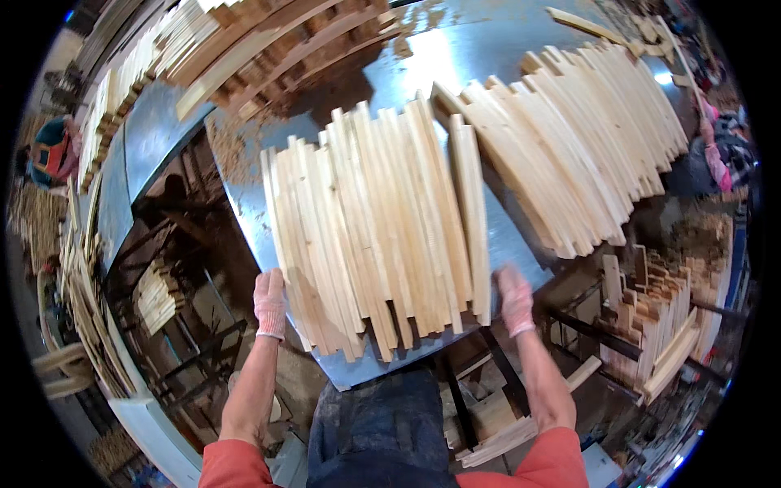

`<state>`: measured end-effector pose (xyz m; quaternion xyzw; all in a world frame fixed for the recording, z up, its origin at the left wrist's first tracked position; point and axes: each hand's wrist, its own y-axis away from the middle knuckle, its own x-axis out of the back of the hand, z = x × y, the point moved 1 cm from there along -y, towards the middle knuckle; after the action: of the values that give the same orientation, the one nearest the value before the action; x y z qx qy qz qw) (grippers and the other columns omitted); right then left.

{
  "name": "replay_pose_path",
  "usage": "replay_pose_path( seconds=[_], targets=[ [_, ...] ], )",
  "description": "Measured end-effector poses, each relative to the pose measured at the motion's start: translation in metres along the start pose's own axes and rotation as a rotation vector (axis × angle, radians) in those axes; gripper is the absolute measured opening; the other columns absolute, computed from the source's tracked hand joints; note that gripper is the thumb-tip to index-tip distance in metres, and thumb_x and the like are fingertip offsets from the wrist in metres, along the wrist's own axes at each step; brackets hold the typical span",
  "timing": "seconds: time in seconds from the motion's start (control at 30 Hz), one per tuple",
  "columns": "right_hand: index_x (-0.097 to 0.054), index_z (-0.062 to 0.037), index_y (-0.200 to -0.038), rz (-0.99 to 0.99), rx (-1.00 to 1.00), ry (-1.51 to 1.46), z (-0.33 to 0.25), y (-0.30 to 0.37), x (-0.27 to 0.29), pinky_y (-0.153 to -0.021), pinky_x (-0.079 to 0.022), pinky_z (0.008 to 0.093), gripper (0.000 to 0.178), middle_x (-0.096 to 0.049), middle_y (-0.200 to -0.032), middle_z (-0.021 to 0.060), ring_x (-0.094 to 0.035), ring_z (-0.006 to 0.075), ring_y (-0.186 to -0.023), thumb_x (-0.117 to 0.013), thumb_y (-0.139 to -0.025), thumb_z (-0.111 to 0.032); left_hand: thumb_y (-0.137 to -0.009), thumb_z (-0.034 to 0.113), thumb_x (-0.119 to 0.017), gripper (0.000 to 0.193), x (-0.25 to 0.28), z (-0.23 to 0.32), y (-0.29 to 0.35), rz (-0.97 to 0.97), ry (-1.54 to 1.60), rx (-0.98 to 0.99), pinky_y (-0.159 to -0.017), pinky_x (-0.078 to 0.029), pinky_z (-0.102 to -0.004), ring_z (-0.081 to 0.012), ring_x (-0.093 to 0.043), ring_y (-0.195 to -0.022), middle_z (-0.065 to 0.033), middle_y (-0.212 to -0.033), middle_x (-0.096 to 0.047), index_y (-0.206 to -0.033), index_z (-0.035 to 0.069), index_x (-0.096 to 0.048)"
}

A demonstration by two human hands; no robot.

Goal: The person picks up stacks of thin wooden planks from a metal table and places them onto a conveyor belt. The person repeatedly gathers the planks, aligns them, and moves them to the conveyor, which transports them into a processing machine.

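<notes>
A row of pale wooden strips [366, 220] lies side by side on a metal-topped table [358, 372], their near ends uneven. At the right of the row, one strip [470, 220] leans slightly away, leaving a narrow gap at its far end. My left hand [269, 305], in a pale pink glove, is at the row's left side with its fingers pointing forward. On the other side is my right hand [512, 301], gloved alike, its fingers extended and a little blurred, just apart from the rightmost strip. Neither hand visibly holds anything; both palms are hidden.
Another row of strips [569, 146] lies to the right. Stacked wood [277, 49] and sawdust [233, 146] are at the far left of the table. Upright wood pieces [651, 325] stand on a rack at the right. Two other people [55, 150] [720, 154] appear at the edges.
</notes>
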<state>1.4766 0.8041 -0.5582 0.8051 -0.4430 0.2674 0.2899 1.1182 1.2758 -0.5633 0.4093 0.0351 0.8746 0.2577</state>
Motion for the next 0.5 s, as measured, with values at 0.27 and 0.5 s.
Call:
replay_pose_path(
  seconds=[0.27,0.5],
  targets=[
    [-0.044,-0.0001,-0.162,-0.033,-0.075,-0.724,-0.056,-0.175,-0.083,-0.12,-0.037,0.0333,0.061,-0.057,-0.154,0.012,-0.053,0.021,-0.138,-0.061,-0.111,-0.029,-0.102,0.045,-0.063,0.087,-0.041,0.004,-0.042,0.245,0.55,0.193,-0.13,-0.023,-0.0453,-0.039,-0.025,-0.16,-0.0253,-0.174,-0.024,-0.167,-0.001,-0.027],
    [-0.044,0.0021,-0.157,-0.376,-0.307,-0.999,-0.112,-0.122,-0.086,-0.109,-0.05,0.0389,0.069,-0.062,-0.142,0.0139,-0.062,0.0245,-0.126,-0.07,-0.102,-0.03,-0.096,0.039,-0.072,0.1,-0.016,-0.002,-0.011,-0.005,0.818,0.294,-0.125,-0.034,-0.0442,-0.0329,-0.04,-0.152,-0.0187,-0.169,-0.034,-0.173,0.008,-0.016]
  ],
)
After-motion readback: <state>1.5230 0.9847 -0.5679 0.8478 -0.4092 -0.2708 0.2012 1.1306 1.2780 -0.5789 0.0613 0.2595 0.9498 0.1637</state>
